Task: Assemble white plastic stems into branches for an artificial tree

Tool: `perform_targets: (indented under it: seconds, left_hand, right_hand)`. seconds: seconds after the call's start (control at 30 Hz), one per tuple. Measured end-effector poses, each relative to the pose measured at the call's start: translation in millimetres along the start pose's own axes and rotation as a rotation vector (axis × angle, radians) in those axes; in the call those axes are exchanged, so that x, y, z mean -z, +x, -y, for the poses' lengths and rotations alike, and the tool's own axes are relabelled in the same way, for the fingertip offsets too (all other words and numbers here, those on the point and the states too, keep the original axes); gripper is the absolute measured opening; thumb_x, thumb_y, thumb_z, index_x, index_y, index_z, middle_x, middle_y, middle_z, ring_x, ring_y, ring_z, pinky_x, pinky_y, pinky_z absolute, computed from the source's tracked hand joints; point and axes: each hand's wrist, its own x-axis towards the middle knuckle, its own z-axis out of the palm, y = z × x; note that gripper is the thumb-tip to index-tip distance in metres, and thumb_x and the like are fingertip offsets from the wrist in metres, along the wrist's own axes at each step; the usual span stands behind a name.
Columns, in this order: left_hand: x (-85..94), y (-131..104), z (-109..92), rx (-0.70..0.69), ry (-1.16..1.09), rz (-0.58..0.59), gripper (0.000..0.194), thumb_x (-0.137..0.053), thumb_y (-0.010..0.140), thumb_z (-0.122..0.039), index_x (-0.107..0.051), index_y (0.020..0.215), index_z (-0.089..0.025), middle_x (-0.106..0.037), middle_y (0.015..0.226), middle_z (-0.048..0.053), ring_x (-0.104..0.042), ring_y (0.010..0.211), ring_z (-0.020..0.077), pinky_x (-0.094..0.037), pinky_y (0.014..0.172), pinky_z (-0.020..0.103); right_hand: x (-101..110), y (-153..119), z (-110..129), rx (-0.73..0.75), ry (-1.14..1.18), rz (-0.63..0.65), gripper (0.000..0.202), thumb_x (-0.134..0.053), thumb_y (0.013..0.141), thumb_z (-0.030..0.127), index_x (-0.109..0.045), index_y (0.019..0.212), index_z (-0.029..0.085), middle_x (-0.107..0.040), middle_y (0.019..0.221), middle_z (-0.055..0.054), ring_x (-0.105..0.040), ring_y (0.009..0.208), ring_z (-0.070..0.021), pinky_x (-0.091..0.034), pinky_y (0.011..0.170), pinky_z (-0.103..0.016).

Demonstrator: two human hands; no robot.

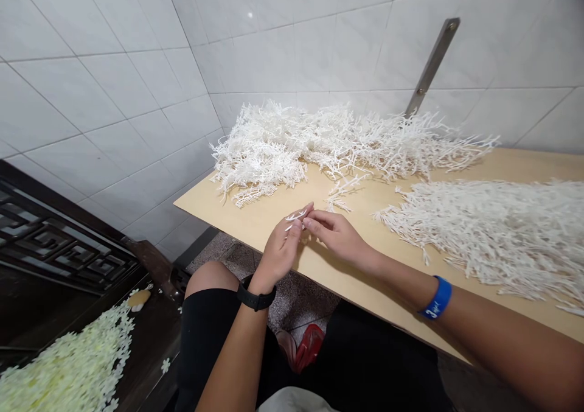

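Observation:
Near the front edge of the wooden board (255, 214), my left hand (283, 244) is closed on a small white branched sprig (295, 216), with the thumb pressed over it. My right hand (335, 235) meets it from the right, its thumb and index finger pinched together at the sprig's end. What lies between those fingertips is too small to make out. Just beyond my hands lie some loose white sprigs (342, 190). A large tangled heap of white branched sprigs (269, 150) stretches along the back of the board.
Another broad pile of white sprigs (493, 229) covers the board's right side. At the lower left, pale yellow-green flower pieces (68, 369) lie on a dark wooden seat (150, 345) with a carved back. A metal bracket (431, 68) is fixed to the tiled wall.

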Motion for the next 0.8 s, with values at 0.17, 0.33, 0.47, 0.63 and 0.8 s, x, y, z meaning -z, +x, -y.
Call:
perform_targets:
  seconds: [0.17,0.33,0.47,0.63,0.8]
  left_hand:
    - [0.0,-0.4,-0.4,-0.003,-0.018,0.016,0.048,-0.037,0.102,-0.046,-0.058,0.137,-0.021,-0.055,0.146,0.008,-0.05,0.136,0.0234,-0.036,0.116,0.04]
    - [4.5,-1.6,-2.6,0.067,-0.084,-0.015,0.051,-0.038,0.101,-0.049,-0.065,0.128,-0.016,-0.063,0.136,0.011,-0.057,0.128,0.0253,-0.041,0.11,0.039]
    - [3.9,-0.9,-2.3,0.069,-0.081,-0.071,0.051,-0.04,0.1,-0.05,-0.072,0.116,-0.013,-0.068,0.129,0.013,-0.063,0.119,0.0263,-0.044,0.106,0.038]
    - [-0.5,0.0,-0.9,0.057,-0.041,-0.111,0.048,-0.042,0.099,-0.048,-0.075,0.109,-0.014,-0.073,0.12,0.011,-0.066,0.114,0.0262,-0.047,0.102,0.038]
    - [-7.3,1.4,-1.7,0.08,0.009,-0.205,0.045,-0.045,0.099,-0.045,-0.076,0.101,-0.013,-0.076,0.109,0.012,-0.069,0.106,0.0259,-0.05,0.096,0.037]
  right_hand:
    - [-2.4,1.0,-1.3,-0.044,0.074,0.046,0.033,-0.06,0.086,0.048,-0.058,0.073,0.018,-0.054,0.067,0.001,-0.045,0.061,-0.0124,-0.035,0.058,-0.027]
    - [-4.6,-1.6,3.7,-0.015,0.007,0.084,0.027,-0.057,0.087,0.036,-0.054,0.067,0.018,-0.05,0.066,0.002,-0.044,0.058,-0.0112,-0.032,0.055,-0.026]
    - [-4.5,-2.9,4.7,-0.018,-0.004,0.107,0.026,-0.054,0.086,0.033,-0.049,0.064,0.019,-0.045,0.062,0.004,-0.039,0.057,-0.0108,-0.03,0.055,-0.025]
    - [-3.3,-2.1,-0.2,-0.025,0.008,0.12,0.031,-0.053,0.086,0.034,-0.042,0.06,0.02,-0.043,0.062,0.003,-0.041,0.06,-0.0121,-0.031,0.057,-0.026]
    - [-3.5,-1.4,-4.2,-0.007,-0.009,0.115,0.032,-0.052,0.086,0.033,-0.043,0.058,0.02,-0.043,0.061,0.003,-0.04,0.061,-0.0126,-0.033,0.06,-0.027]
